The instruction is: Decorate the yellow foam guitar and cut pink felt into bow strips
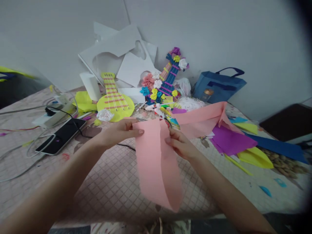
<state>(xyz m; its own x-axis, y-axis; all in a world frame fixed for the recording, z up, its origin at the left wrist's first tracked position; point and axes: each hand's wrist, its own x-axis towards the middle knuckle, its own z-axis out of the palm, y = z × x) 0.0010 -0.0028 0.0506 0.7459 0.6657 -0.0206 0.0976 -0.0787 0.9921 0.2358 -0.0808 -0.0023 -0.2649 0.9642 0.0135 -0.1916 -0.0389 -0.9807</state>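
Observation:
A pink paper strip [156, 162] hangs folded in front of me, above the checked tablecloth [109, 182]. My left hand [122, 131] pinches its upper left corner, thumb on top. My right hand [176, 143] pinches the upper right edge, fingers closed on the sheet. The strip curves down and loops back near the table's front edge. A larger pink sheet [202, 118] lies just behind my right hand.
A yellow paper guitar [115, 99] and a blue one with paper flowers [168, 81] stand at the back with white foam boards [117, 48]. A phone [60, 135] and power strip [55, 117] lie left. Purple, yellow and blue sheets [231, 139] and a blue bag [216, 86] sit right.

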